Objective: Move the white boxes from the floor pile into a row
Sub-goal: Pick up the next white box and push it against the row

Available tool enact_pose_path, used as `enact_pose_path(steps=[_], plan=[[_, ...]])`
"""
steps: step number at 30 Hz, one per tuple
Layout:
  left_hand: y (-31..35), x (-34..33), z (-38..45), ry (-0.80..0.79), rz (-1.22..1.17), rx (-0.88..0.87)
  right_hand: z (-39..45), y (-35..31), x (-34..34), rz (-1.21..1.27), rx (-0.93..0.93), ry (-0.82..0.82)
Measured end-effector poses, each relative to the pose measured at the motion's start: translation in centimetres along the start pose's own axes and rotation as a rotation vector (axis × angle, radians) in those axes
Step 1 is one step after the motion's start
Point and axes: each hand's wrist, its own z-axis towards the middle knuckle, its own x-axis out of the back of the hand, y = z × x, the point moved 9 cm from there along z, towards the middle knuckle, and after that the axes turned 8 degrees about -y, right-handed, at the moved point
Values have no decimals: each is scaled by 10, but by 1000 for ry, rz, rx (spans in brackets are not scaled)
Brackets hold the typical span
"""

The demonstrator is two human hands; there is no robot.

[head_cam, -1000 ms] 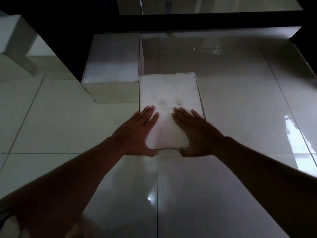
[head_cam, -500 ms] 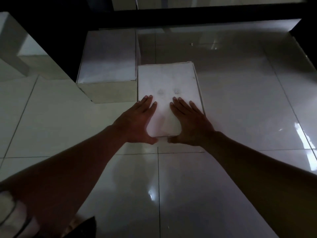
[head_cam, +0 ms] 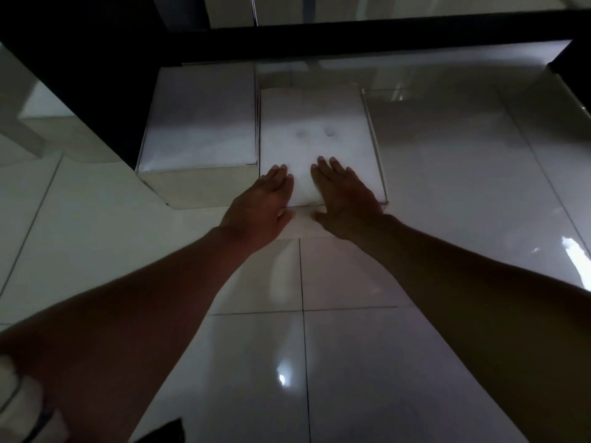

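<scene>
A flat white box (head_cam: pixel 315 123) lies on the glossy tiled floor, its left side against a taller white box (head_cam: pixel 200 123). My left hand (head_cam: pixel 260 207) and my right hand (head_cam: pixel 343 199) both rest flat on the near end of the flat box, fingers stretched forward and thumbs at its near edge. Two faint round marks show on the lid beyond my fingertips. Neither hand grips anything.
A dark wall base or frame (head_cam: pixel 319 39) runs across just behind the two boxes. A dark panel (head_cam: pixel 80 75) stands to the left of the taller box. Glossy white floor tiles (head_cam: pixel 463 187) stretch to the right and toward me.
The flat box has slid away from me until it lines up beside the taller box. Both hands moved forward with it, staying flat on its near end.
</scene>
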Motion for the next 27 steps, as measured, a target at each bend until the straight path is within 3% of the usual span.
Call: enact_pose_path(steps=[12, 21, 27], plan=[[-32, 15, 56, 76, 137, -5, 61, 14, 4, -54, -71, 90], [-75, 18, 65, 20, 95, -162, 80, 21, 9, -103, -61, 106], [-78, 14, 66, 69, 75, -147, 83, 21, 9, -119, -66, 109]])
